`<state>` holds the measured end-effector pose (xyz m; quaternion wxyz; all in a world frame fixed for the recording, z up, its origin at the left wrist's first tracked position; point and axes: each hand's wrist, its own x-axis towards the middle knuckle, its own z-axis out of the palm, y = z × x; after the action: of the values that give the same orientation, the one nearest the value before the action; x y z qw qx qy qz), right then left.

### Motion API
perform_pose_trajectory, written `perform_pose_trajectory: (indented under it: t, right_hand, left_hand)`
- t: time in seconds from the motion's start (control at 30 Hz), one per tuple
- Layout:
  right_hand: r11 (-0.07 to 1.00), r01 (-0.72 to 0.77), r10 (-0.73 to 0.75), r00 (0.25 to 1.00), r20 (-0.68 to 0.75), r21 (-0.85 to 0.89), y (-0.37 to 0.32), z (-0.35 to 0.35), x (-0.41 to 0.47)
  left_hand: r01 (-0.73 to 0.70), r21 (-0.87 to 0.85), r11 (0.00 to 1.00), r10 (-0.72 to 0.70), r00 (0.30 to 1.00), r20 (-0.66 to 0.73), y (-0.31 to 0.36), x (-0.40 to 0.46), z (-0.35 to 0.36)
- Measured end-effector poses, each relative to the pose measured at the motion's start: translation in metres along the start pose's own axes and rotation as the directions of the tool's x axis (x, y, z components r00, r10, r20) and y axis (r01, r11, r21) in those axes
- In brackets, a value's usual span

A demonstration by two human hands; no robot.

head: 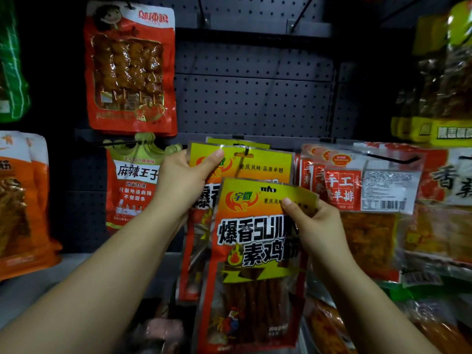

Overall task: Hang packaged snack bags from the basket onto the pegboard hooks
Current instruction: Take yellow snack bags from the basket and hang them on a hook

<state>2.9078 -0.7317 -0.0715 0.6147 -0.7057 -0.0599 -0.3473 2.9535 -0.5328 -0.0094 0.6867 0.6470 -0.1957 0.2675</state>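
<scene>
My right hand [315, 223] pinches the top right corner of a red and yellow snack bag [250, 264], held in front of the shelf with its hang hole below the hook. My left hand [186, 180] grips the top left corner of a matching bag [265, 162] that hangs on a black hook [246, 150], thumb on its front. More bags of the same kind hang behind it. The grey pegboard [252, 98] fills the middle of the view. The basket is not clearly visible.
A red skewer snack bag [130, 70] hangs upper left, a red and white bag [132, 185] below it. Red bags [342, 187] on a long black hook [393, 159] hang to the right. Yellow packs [439, 72] sit upper right. Empty hooks [301, 14] stick out at the top.
</scene>
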Motion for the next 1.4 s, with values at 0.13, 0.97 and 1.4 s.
perform_pose_trajectory:
  t: [0.13,0.97,1.4]
  right_hand:
    - [0.997,-0.021,0.020,1.000,-0.005,-0.070,0.015,0.000,0.010]
    - [0.973,-0.063,0.025,0.986,-0.167,-0.224,0.038,0.036,0.059]
    - [0.977,0.205,-0.202,0.978,-0.048,0.051,-0.021,0.022,0.010]
  left_hand:
    - [0.002,0.003,1.000,-0.002,1.000,0.014,-0.009,0.015,0.004]
    - [0.037,0.215,0.976,-0.047,0.998,0.041,-0.079,0.085,0.023]
    - [-0.178,-0.133,0.975,0.203,0.958,0.201,-0.038,-0.021,-0.001]
